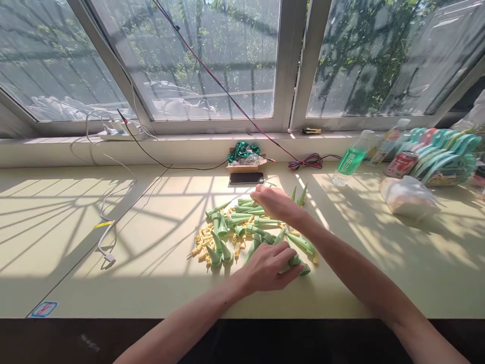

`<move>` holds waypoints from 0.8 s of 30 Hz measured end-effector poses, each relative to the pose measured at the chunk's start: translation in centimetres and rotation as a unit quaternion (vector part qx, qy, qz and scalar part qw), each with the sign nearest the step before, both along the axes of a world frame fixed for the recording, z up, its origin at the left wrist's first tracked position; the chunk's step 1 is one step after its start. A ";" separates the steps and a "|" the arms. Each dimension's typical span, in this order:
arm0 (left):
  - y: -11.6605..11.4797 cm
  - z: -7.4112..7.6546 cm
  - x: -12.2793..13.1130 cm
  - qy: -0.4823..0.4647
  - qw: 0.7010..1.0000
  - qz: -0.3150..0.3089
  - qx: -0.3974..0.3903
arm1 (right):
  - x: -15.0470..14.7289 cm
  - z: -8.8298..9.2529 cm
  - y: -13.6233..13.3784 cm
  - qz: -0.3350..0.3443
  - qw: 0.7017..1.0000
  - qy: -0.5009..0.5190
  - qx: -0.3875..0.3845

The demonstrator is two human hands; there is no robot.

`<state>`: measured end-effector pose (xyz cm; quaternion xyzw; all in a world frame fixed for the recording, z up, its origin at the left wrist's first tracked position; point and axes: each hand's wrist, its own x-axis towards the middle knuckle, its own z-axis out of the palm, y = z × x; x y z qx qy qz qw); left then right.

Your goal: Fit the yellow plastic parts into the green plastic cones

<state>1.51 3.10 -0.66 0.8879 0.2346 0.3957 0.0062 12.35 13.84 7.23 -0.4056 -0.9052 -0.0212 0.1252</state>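
Observation:
A loose pile of green tapered plastic pieces (238,221) with ribbed, hollow ends lies on the table. Small yellow plastic pieces (204,240) are scattered among them, mostly at the pile's left. At the near right of the pile, my left hand (271,268) curls its fingers over a green tapered piece (304,269), whose end shows past the fingertips. My right hand (275,202) is above the pile's far side, fingers bent and pressed together; whatever is in them is hidden. Several green pieces stand point-up, two of them beyond my right wrist.
Behind the pile lie a dark phone (246,178) and a small box (246,156) with green material. Rightward are coiled cable (310,162), a green-labelled bottle (350,159), a can (401,164) and a plastic-wrapped packet (407,194). A white cable (106,232) runs across the left.

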 end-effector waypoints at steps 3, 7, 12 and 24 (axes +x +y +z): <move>0.1 0.1 -0.2 0.000 1.000 0.003 -0.003 | 1.0 1.7 -1.3 0.020 0.999 0.031 0.002; 0.3 0.7 -0.5 -0.020 1.000 0.002 -0.010 | 2.3 3.5 -2.9 0.054 0.994 0.099 0.001; 0.4 3.2 -1.0 0.000 0.999 0.021 -0.046 | 2.9 4.9 -4.2 0.077 0.985 0.157 0.001; 2.3 16.2 -4.1 0.214 0.964 -0.014 -0.155 | 2.5 4.9 -4.0 0.042 0.959 0.279 -0.016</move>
